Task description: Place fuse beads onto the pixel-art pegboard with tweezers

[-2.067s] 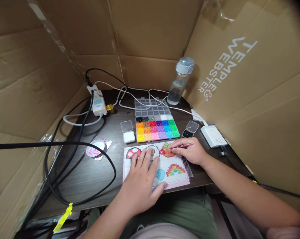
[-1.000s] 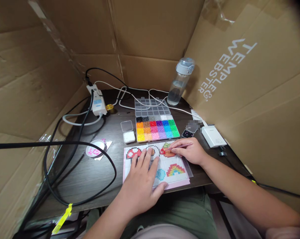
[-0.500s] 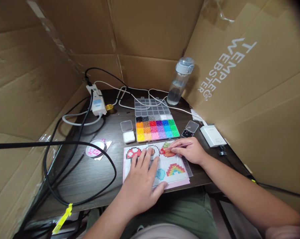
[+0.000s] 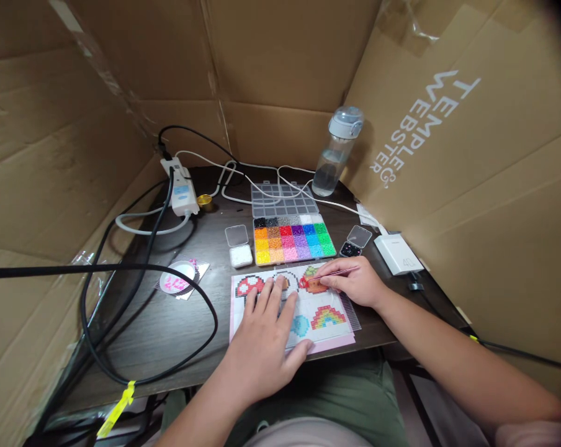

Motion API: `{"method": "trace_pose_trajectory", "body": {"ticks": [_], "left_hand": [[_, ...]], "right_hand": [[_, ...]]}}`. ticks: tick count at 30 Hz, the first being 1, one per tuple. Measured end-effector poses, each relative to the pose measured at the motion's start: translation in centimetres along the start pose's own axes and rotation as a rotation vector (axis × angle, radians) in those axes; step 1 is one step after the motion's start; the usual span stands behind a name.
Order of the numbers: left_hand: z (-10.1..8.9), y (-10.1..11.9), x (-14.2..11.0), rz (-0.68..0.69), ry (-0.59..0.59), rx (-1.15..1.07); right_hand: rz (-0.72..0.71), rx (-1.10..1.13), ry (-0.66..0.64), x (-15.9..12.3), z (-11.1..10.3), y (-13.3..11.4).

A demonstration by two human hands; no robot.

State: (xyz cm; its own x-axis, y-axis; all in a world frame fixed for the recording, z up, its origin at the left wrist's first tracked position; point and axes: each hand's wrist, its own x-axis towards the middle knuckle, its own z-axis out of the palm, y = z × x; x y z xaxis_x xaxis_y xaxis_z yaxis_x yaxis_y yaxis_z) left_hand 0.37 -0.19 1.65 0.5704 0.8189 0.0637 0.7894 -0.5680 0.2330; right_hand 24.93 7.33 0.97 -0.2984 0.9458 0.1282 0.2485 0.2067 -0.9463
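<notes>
My left hand (image 4: 266,335) lies with fingers spread on a patterned sheet (image 4: 273,341) that carries pixel-style pictures. A red mushroom (image 4: 250,286) and a rainbow (image 4: 327,318) show on it, while my fingers hide other parts. Pinched in my right hand (image 4: 355,282) are thin pinkish-red tweezers (image 4: 340,272), their tip over the red and green picture (image 4: 314,280) at the sheet's upper right. Just beyond the sheet stands an open bead box (image 4: 295,241) with many coloured compartments. A small case of white beads (image 4: 241,255) and a small case of black beads (image 4: 351,249) flank it.
A water bottle (image 4: 337,152) stands at the back right. On the left are a power strip (image 4: 182,189), looping black cable (image 4: 213,304), a gold cup (image 4: 205,202) and a round white piece with pink beads (image 4: 178,277). A white charger (image 4: 398,253) sits right. Cardboard walls surround the table.
Almost nothing differs. Both hands keep their places on the sheet, and the tweezers' tip stays over the red and green picture.
</notes>
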Motion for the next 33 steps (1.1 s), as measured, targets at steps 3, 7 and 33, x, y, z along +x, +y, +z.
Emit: {"method": "trace_pose_trajectory", "body": {"ticks": [3,7,33], "left_hand": [[0.0,0.0,0.0,0.002,0.0,0.004],[0.0,0.1,0.1,0.005,0.005,0.006],[0.1,-0.2,0.0,-0.004,-0.005,0.014]], "right_hand": [[0.003,0.002,0.003,0.0,0.1,0.1],[0.017,0.019,0.003,0.0,0.1,0.3],[-0.106,0.033,0.502,9.0,4.4,-1.8]]}}
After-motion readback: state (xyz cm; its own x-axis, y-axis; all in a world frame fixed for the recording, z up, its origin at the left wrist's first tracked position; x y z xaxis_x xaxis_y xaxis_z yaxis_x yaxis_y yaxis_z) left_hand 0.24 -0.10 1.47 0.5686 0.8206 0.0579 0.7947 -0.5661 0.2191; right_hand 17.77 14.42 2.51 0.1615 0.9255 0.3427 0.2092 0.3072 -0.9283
